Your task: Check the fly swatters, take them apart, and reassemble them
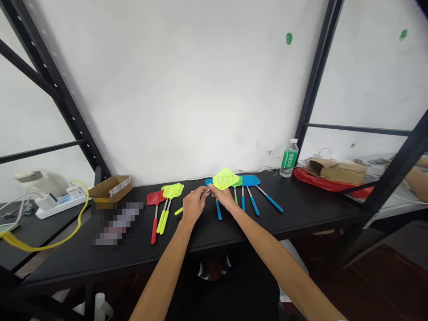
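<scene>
Both my hands are closed on a yellow fly swatter (226, 178), held a little above the black table. My left hand (194, 206) wraps its metal shaft, and the yellow grip pokes out on the left. My right hand (222, 196) grips close under the perforated head. Left of my hands lie a red fly swatter (154, 223) and two yellow fly swatters (166, 216), their heads overlapping. To the right are a green fly swatter (237, 182), partly hidden, and several blue fly swatters (252, 180), fanned out with handles toward me.
A cardboard box (112, 189), a power strip (63, 203) and a yellow cable (78, 218) are at left. At the back right stands a water bottle (289, 159), near a torn carton (336, 170) on red plastic. Metal shelf posts flank the table. Another person's arm (417, 180) shows far right.
</scene>
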A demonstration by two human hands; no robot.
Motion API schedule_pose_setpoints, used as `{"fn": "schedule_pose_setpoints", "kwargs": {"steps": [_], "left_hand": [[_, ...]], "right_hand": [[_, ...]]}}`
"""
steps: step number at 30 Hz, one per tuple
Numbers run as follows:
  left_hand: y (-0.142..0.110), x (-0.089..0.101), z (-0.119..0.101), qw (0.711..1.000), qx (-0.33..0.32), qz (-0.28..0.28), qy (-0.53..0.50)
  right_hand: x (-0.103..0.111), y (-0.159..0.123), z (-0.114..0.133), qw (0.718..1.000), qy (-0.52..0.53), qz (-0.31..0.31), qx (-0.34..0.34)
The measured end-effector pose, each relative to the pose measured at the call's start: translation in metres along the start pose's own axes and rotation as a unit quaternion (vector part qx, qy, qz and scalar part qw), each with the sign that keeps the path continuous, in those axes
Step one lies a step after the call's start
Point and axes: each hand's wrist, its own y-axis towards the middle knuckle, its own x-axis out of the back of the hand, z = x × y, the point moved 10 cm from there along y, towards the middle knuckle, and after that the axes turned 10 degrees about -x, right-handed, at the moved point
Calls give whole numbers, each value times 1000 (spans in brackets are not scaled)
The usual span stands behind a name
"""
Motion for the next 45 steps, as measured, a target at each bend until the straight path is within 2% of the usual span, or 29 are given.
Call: {"fn": "schedule_pose_setpoints", "kwargs": {"steps": [6,12,19,26,35,41,45], "left_hand": [[1,-3,0,999,13,18,31],[2,-6,-2,996,21,39,76],[2,-12,1,991,36,77,100],[3,-5,-5,997,12,41,64],[4,6,-10,994,-50,-49,79],[5,2,-1,995,-28,-33,86],[7,1,4,993,-35,-23,111]], "right_hand": [[0,4,-4,1000,28,-8,0],[1,1,2,1000,31,-2,0],[6,2,5,1000,3,-26,8],[10,3,0,999,19,-42,-9],[17,7,-10,996,60,-61,-28],[24,20,-6,997,55,-48,-18],[47,36,2,997,37,-59,-17]]}}
